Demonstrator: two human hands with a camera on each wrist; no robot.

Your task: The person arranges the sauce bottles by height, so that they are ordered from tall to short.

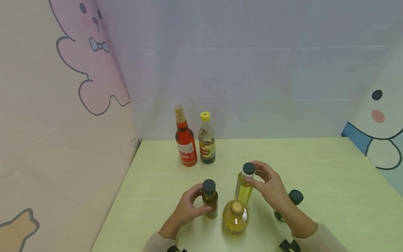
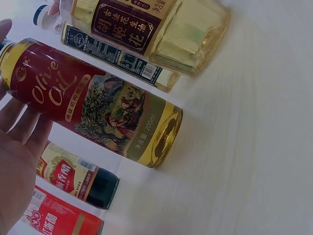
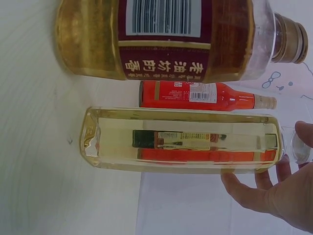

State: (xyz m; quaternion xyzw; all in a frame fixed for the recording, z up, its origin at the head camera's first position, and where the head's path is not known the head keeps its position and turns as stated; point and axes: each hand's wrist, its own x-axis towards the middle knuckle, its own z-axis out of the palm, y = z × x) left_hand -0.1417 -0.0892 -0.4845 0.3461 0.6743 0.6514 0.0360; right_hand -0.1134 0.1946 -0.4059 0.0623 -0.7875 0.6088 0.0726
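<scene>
My left hand (image 1: 187, 207) holds a small olive oil bottle (image 2: 98, 100) by its upper part, thumb on one side and fingers on the other. That bottle has a dark cap and a maroon label with a picture. To its right, my right hand (image 1: 271, 187) grips a tall, square-sided bottle of pale yellow oil (image 1: 244, 189) just under its green cap, around the white collar. Between the two and closer to me stands a round-shouldered peanut oil bottle (image 1: 235, 222) with a gold cap; neither hand touches it.
At the back left stand a red vinegar bottle (image 1: 186, 148) and a dark vinegar bottle (image 1: 207, 147) with a yellow cap. Another dark-capped bottle (image 1: 296, 197) is partly hidden behind my right forearm. Printed cloth walls (image 1: 236, 77) border the pale table (image 1: 330, 175).
</scene>
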